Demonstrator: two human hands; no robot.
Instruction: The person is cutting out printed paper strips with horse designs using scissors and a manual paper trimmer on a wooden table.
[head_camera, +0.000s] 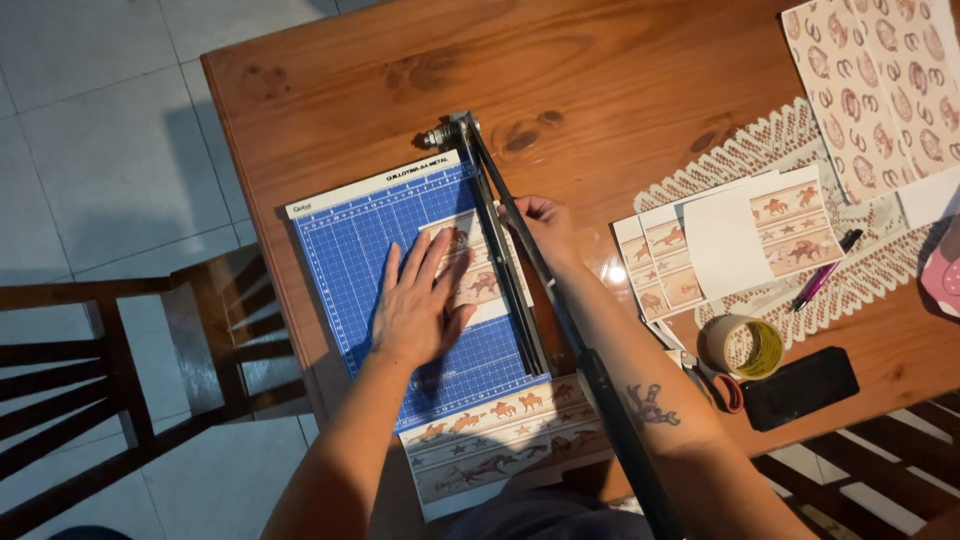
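Nearest the camera, a long printed strip with horse figures (505, 440) lies across the near edge of the blue-gridded guillotine paper cutter (370, 240), overhanging the table edge, and its borders look uncut as far as the view shows. Just beyond it the left hand (415, 305) lies flat on the cutting mat, fingers spread and slightly apart, pressing down a smaller printed paper piece (470, 270) that sits against the cutting edge. The right hand (540, 225) reaches under the raised blade arm (560, 330), fingers curled on the far side of that paper; whether they pinch it or only steady it I cannot tell. The blade is up, so this piece seems aligned but not yet cut. Farther right, a stack of trimmed cards (735, 240) on a lace doily (770, 145) suggests several cuts are done, beside a tape roll (742, 347), a pen (825, 270), and large uncut patterned sheets (885, 80) on the wooden table (620, 70).
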